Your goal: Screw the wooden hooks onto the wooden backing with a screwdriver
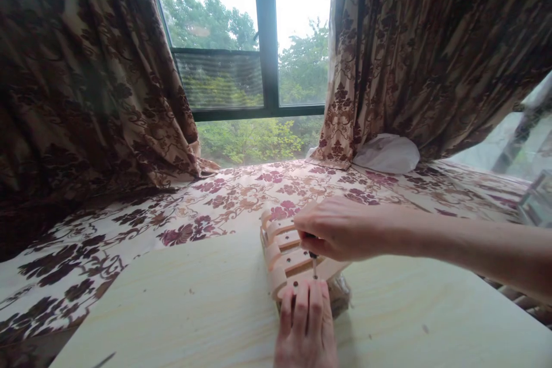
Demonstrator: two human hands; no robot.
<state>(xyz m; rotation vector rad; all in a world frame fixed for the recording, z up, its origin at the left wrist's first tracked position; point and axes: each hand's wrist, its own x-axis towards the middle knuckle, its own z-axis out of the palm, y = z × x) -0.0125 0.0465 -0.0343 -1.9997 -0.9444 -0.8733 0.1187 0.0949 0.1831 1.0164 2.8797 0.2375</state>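
Observation:
A slatted wooden piece (279, 261) lies on the pale board, its curved slats dotted with dark screw heads. My right hand (340, 227) reaches in from the right, closed around the dark handle of a screwdriver (314, 267). The metal shaft points down at a screw near the close end of the piece. My left hand (305, 325) holds that near end from the front, fingers bent over the last slat. Something in clear plastic wrapping (340, 293) shows under the right side of the piece; what it contains is hidden.
The light wooden board (185, 305) rests on a floral cloth (241, 190). A thin dark object (104, 360) lies at its lower left, and small specks dot it. A white plastic bag (388, 153) sits by the right curtain (409, 57), near the window.

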